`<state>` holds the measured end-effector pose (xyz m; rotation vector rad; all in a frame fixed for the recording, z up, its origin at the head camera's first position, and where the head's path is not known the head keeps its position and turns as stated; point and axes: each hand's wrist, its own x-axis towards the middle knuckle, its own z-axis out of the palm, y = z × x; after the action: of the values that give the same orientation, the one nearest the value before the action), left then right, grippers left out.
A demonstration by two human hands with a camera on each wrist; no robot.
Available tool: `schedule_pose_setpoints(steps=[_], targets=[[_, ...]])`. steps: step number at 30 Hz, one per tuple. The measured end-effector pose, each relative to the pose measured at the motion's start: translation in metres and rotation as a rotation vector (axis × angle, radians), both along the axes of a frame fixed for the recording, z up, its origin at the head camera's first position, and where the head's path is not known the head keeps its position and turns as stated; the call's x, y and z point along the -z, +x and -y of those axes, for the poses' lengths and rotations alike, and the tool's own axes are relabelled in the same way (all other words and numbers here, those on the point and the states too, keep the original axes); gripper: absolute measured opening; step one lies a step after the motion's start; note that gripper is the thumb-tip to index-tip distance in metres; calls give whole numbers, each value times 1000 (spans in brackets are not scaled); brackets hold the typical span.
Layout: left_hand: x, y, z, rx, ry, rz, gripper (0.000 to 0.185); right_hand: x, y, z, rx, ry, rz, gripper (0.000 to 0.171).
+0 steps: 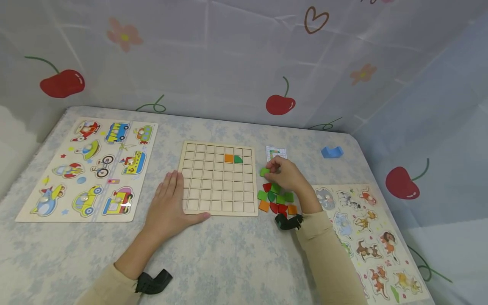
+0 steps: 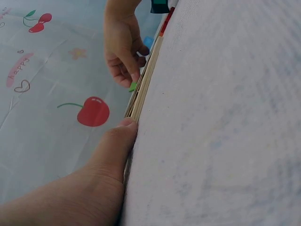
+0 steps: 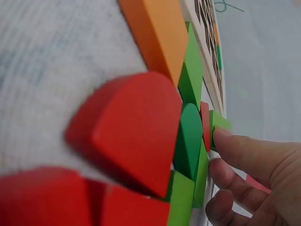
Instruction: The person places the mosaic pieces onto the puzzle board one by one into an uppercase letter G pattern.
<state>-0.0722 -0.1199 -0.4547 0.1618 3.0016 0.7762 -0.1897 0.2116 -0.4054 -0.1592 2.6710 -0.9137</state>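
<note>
A wooden grid board [image 1: 219,178] lies flat on the table, with an orange square [image 1: 228,158] and a dark green quarter-round piece [image 1: 238,159] side by side in two of its upper cells. My left hand [image 1: 167,203] rests against the board's lower left corner, fingers straight along the left edge and thumb along the front edge. Right of the board, my right hand [image 1: 286,173] pinches a light green square block [image 1: 264,172] between thumb and fingers. Just below it is a loose group of red, orange and green blocks, among them a red quarter-round block [image 3: 136,132].
A small printed pattern card [image 1: 276,152] lies beyond the right hand, partly covered by it. To the left lies a vehicle puzzle board [image 1: 146,169]; an animal puzzle board [image 1: 377,216] is partly under the right forearm. A blue block [image 1: 332,152] sits at the back right.
</note>
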Motion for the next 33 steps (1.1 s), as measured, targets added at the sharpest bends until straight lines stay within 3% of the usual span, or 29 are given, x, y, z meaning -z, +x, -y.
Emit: schedule_pose_setpoints(steps=[10,22,33], targets=[[0,0,0,1,-4,-7,142,-1,-1,2,13,15,1,19],[-1,0,0,0,-1,2,142,-3,-6,10,-10,-4,-63,20],[0,0,1,-2,-4,0,143,-7,-20,61,-119,-30,-98,24]])
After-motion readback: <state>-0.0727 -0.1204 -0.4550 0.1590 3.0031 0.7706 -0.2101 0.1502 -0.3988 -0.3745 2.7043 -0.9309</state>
